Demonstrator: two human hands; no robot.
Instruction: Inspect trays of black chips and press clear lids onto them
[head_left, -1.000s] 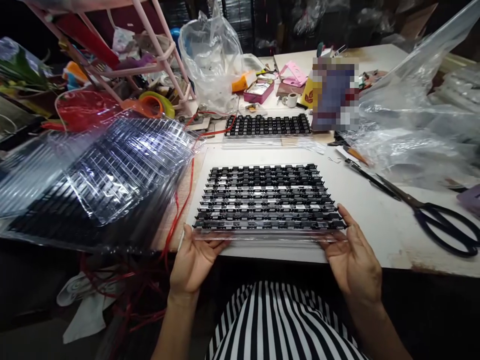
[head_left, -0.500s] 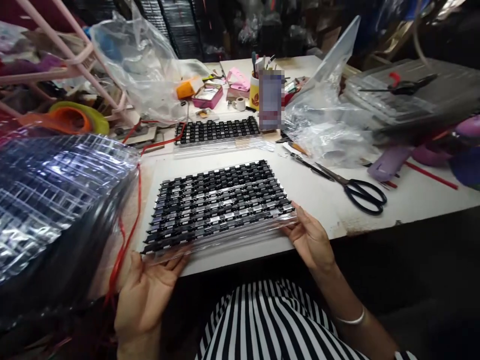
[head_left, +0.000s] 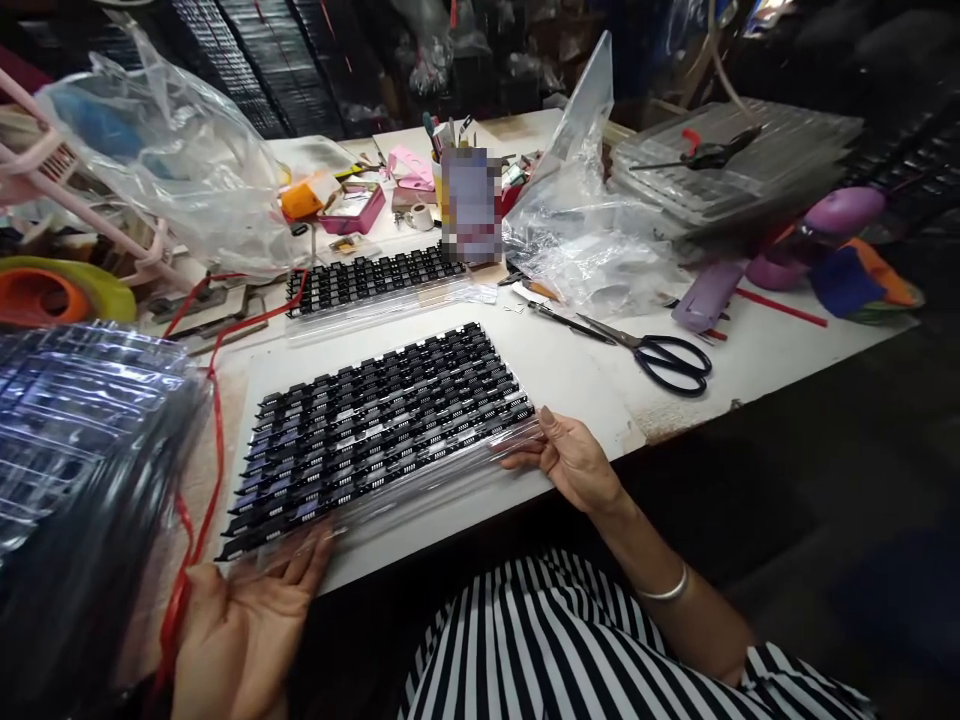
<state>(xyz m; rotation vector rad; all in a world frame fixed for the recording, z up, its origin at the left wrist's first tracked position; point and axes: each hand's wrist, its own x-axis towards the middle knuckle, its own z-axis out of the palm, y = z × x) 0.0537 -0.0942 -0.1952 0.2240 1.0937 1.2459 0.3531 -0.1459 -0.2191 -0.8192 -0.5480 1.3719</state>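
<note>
A clear plastic tray (head_left: 375, 430) filled with rows of small black parts lies tilted across the near edge of the white table. My left hand (head_left: 251, 610) grips its near left corner, palm up, with the fingers under the plastic. At the near right corner my right hand (head_left: 574, 460) pinches the clear edge between thumb and fingers. Behind it sits a second tray of black parts (head_left: 375, 280), which neither hand touches.
Dark-handled scissors (head_left: 671, 362) lie right of the tray. Crumpled clear plastic (head_left: 600, 250) and stacked clear trays (head_left: 735, 165) are farther back. Wrapped trays (head_left: 82, 420) and red ribbon (head_left: 216, 430) are at the left. A pink box (head_left: 352, 210) stands at the back.
The view has swung to the right, so the table's objects appear farther left. Both hands keep hold of the near tray.
</note>
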